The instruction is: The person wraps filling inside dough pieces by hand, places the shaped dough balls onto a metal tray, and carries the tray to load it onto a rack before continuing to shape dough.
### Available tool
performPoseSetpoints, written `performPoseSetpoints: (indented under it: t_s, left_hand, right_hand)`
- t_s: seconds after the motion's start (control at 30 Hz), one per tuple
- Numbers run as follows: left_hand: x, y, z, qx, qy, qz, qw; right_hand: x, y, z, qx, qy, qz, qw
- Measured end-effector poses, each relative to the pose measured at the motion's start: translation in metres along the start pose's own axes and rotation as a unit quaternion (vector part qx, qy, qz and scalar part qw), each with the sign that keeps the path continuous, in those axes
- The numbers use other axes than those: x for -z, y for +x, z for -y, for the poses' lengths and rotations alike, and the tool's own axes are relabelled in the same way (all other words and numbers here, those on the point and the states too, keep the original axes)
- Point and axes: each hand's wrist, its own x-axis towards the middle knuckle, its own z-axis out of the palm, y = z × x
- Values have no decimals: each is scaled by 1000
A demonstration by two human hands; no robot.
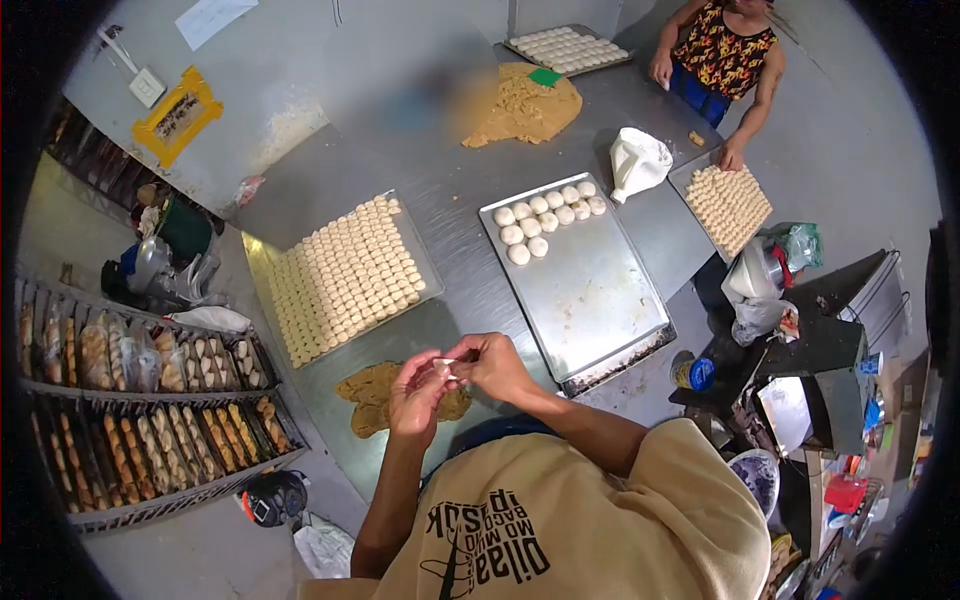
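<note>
My left hand [412, 400] and my right hand [497, 368] meet over the near edge of the table, both closed with bent fingers. Between their fingertips is a small piece of white dough [450, 372], partly hidden. Just below and beside them lies a lump of brown filling [368, 397] on the metal. To the right, a baking tray [590, 300] carries several round white dough balls [540, 205] grouped at its far end. Rows of small pale balls [350, 265] cover another tray [425, 262] on the left.
A large brown mound [550, 103] with a green scraper [544, 77] sits at the back, near a filled tray [570, 50]. A white container [638, 162] stands right of centre. A co-worker's hand [732, 157] touches a tray of small pieces [725, 205]. Bread racks [150, 390] stand left.
</note>
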Motion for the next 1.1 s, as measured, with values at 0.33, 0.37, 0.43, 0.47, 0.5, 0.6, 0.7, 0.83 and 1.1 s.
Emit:
performPoseSetpoints:
  t_s: [0.33,0.37,0.43,0.47,0.5,0.6,0.7,0.83,1.1]
  left_hand:
    - [27,-4,27,48,83,14,995]
    - [19,-7,29,47,68,-8,996]
    - [14,-10,31,45,53,-35,997]
    - [18,-9,36,55,41,-45,997]
    - [20,-8,40,64,29,-56,996]
    - [25,-10,49,65,31,-60,996]
    - [31,-14,48,62,40,-44,996]
    - [90,-2,49,27,159,-155,975]
    - [143,-10,69,-22,71,-196,978]
  right_hand:
    - [16,-1,-44,28,108,85,990]
    - [19,-2,-51,27,108,84,990]
    - [19,-5,-52,-9,131,96,987]
    - [19,-5,-53,-10,132,96,987]
    - [17,-3,-55,6,52,75,996]
    - [14,2,-61,19,-40,73,996]
    - [23,18,-72,31,-10,146,989]
    - [55,59,-100,78,-130,29,988]
    - [15,28,-145,207,-390,174,880]
